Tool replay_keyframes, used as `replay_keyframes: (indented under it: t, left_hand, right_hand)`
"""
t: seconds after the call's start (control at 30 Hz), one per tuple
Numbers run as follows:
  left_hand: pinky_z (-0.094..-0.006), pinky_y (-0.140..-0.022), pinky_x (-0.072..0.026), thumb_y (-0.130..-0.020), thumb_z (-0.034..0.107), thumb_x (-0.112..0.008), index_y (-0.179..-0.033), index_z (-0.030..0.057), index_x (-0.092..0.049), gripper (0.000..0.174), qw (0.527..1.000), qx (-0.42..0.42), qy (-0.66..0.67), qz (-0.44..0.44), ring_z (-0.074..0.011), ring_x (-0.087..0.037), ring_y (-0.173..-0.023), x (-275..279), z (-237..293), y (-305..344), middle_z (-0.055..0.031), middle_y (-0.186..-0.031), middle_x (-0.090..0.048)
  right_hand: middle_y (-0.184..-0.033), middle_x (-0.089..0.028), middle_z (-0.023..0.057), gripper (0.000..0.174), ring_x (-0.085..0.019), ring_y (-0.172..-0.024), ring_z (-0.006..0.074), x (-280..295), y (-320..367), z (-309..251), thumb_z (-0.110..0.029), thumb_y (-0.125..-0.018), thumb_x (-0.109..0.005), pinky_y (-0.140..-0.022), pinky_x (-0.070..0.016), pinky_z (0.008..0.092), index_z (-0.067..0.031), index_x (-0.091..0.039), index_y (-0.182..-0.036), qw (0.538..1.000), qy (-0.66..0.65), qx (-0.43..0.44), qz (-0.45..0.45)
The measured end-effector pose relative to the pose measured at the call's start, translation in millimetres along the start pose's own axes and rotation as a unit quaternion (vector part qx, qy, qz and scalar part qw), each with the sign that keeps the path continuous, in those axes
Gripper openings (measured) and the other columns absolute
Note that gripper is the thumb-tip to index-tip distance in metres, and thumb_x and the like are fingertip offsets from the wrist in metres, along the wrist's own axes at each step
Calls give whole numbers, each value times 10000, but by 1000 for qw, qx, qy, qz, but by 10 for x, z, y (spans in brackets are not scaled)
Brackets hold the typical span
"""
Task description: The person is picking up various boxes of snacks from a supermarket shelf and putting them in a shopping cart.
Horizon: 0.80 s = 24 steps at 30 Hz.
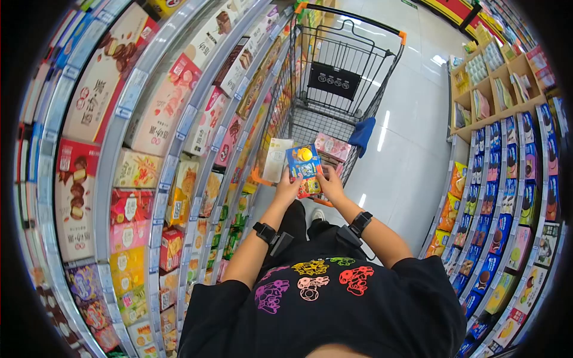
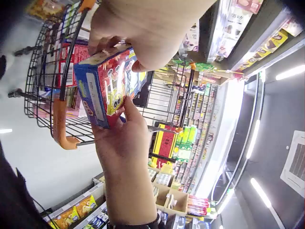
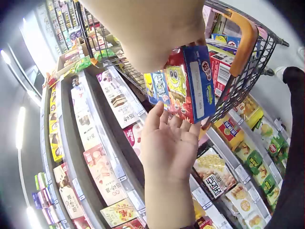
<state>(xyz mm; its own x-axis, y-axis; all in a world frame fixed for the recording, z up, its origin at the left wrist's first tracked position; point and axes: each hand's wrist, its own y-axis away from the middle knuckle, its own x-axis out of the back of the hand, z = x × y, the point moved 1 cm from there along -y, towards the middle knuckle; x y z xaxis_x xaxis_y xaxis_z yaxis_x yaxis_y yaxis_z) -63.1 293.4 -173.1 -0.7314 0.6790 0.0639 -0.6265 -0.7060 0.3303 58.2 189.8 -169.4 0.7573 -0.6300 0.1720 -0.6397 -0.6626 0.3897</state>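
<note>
Both hands hold a cartoon-printed snack box [image 1: 303,160] in front of the body, low over the near end of the shopping cart. Blue, red and yellow sides show, with a yellow square cartoon character on its red face. My left hand [image 1: 287,188] grips its left edge; in the right wrist view that hand [image 3: 170,143] has its fingertips along the box's [image 3: 193,86] lower edge. The right hand [image 1: 332,185] holds the opposite edge. In the left wrist view its thumb lies on the printed face of the box [image 2: 110,90]. Part of the box is hidden by the hands.
A black wire cart [image 1: 334,110] with orange corners holds a pale box [image 1: 276,156] and a pink box [image 1: 332,147]. A blue item [image 1: 362,137] hangs on its right side. Shelves of boxed snacks [image 1: 131,221] line the left; blue packets [image 1: 492,232] fill the right shelf.
</note>
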Motion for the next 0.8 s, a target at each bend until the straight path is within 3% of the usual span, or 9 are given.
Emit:
replay_keyframes:
  t: [0.17, 0.3, 0.37, 0.4, 0.5, 0.53, 0.63, 0.77, 0.8]
  left_hand:
    - [-320, -814, -430, -764, 156, -578, -1269, 25, -297, 593, 999, -14, -44, -28, -210, -549, -962, -1, -176, -391, -141, -1072, -547]
    - [-342, -802, -437, -756, 192, -589, -1258, 24, -280, 613, 994, 29, -63, -83, -238, -561, -953, -75, -142, -607, -163, -1065, -549]
    - [-343, -795, -440, -752, 188, -597, -1236, 21, -288, 597, 993, 56, -45, -95, -246, -566, -945, -174, -79, -688, -168, -1060, -549]
    - [-271, -776, -440, -753, 110, -600, -1126, 46, -364, 446, 992, 89, -3, -92, -139, -528, -916, -252, -46, -713, -65, -1010, -533]
    - [-242, -705, -435, -746, 118, -610, -1108, 65, -357, 445, 980, 142, 94, -104, -118, -532, -864, -421, 110, -783, -45, -961, -536]
    - [-309, -801, -427, -732, 177, -630, -1100, -9, -360, 493, 973, 168, 122, -97, -197, -523, -967, -458, 162, -809, -129, -1054, -521]
    - [-248, -711, -419, -756, 161, -597, -1109, 60, -330, 454, 977, 180, 102, -55, -114, -516, -872, -536, 221, -873, -50, -990, -510]
    - [-279, -759, -428, -756, 168, -583, -1110, 51, -336, 447, 976, 141, 164, 25, -148, -516, -909, -649, 355, -904, -66, -1009, -502]
    - [-277, -753, -431, -758, 162, -574, -1117, 43, -343, 443, 980, 131, 131, 72, -146, -523, -902, -689, 168, -1013, -74, -998, -510]
  right_hand:
    - [-926, -606, 158, 328, -599, -839, 219, -44, -231, 80, -156, -824, -523, -722, -464, 313, -61, -455, -1130, 995, 62, 28, 77]
    - [-918, -611, 166, 317, -605, -853, 259, 53, -311, -129, -158, -825, -499, -737, -460, 337, -65, -454, -1125, 992, 79, 25, 99]
    - [-926, -595, 194, 313, -590, -862, 314, 156, -394, -248, -182, -827, -504, -721, -460, 359, -53, -454, -1109, 982, 155, 57, 96]
    - [-921, -590, 200, 313, -583, -858, 331, 214, -432, -335, -188, -828, -504, -713, -459, 369, -44, -455, -1100, 971, 203, 82, 100]
    - [-868, -572, 208, 320, -556, -815, 374, 368, -593, -563, -211, -830, -497, -681, -450, 422, -19, -442, -1080, 929, 330, 145, 80]
    - [-857, -570, 208, 323, -554, -806, 374, 419, -638, -632, -212, -830, -495, -677, -448, 429, -18, -438, -1082, 921, 346, 166, 67]
    - [-856, -558, 231, 329, -548, -791, 394, 509, -829, -766, -235, -818, -501, -663, -444, 456, -12, -425, -1047, 901, 382, 205, 14]
    - [-832, -559, 228, 336, -546, -774, 397, 532, -1111, -844, -245, -816, -504, -653, -440, 456, -11, -416, -1040, 893, 380, 236, -50]
    - [-826, -558, 228, 341, -545, -769, 397, 542, -1178, -843, -249, -815, -505, -650, -439, 456, -10, -413, -1040, 889, 378, 249, -66]
